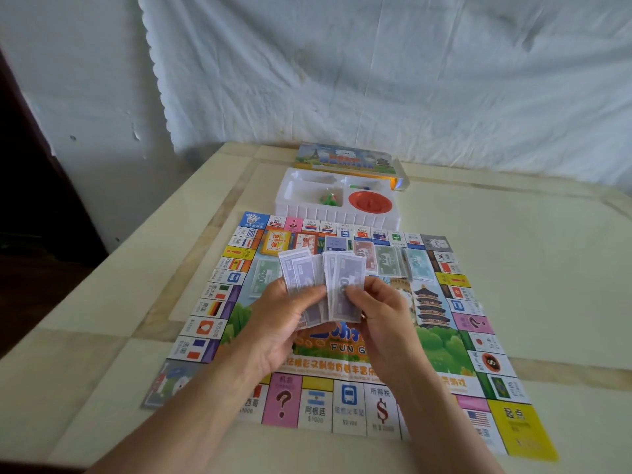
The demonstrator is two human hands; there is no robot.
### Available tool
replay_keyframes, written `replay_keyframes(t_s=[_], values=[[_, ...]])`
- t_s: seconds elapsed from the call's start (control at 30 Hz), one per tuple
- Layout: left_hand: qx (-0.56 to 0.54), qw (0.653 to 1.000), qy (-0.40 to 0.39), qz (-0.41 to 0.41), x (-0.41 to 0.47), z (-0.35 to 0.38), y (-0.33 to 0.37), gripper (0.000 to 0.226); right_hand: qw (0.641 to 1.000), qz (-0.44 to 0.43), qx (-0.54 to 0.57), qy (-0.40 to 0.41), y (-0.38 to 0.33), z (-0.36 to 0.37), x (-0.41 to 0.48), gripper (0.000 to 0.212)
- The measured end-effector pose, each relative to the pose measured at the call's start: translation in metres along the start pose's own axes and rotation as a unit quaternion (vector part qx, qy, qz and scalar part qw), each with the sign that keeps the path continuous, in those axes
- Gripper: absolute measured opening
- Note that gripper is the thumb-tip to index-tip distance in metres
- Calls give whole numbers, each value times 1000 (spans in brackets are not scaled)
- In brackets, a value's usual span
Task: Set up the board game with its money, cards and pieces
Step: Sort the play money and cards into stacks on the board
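Notes [321, 285] in purple sit fanned between both hands over the board [342, 336], left hand [284, 323] gripping one batch, right hand [372, 313] pinching another, likely for sorting. Sorted money [386, 261] lies at twelve o'clock, before the tray [338, 213].

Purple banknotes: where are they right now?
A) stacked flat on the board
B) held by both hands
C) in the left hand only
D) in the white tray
B: the left hand and the right hand each grip some of the fanned purple banknotes over the board.
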State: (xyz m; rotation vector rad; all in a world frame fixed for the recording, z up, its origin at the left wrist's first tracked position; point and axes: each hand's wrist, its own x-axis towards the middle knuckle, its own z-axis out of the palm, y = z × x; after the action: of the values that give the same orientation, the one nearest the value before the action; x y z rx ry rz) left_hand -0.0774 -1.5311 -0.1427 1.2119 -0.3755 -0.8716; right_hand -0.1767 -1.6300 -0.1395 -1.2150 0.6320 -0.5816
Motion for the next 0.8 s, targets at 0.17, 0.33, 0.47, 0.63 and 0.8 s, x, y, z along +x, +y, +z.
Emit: replay_keyframes(t_s=[0.17, 0.33, 0.47, 0.63, 0.8], values=[[-104, 993, -46, -40, -2, -2, 7, 25, 999, 18, 27, 31, -1, -4, 3, 13], [-65, 997, -17, -45, 1, -4, 5, 22, 996, 22, 68, 44, -4, -8, 3, 18], [-53, 998, -9, -34, 0, -4, 3, 22, 998, 14, 50, 21, -5, -6, 1, 16], [-33, 999, -17, -11, -1, 0, 4, 20, 1000, 4, 1, -1, -4, -1, -2, 8], [-42, 999, -2, -24, 0, -1, 4, 23, 999, 14, 2, 29, -3, -3, 0, 9]])
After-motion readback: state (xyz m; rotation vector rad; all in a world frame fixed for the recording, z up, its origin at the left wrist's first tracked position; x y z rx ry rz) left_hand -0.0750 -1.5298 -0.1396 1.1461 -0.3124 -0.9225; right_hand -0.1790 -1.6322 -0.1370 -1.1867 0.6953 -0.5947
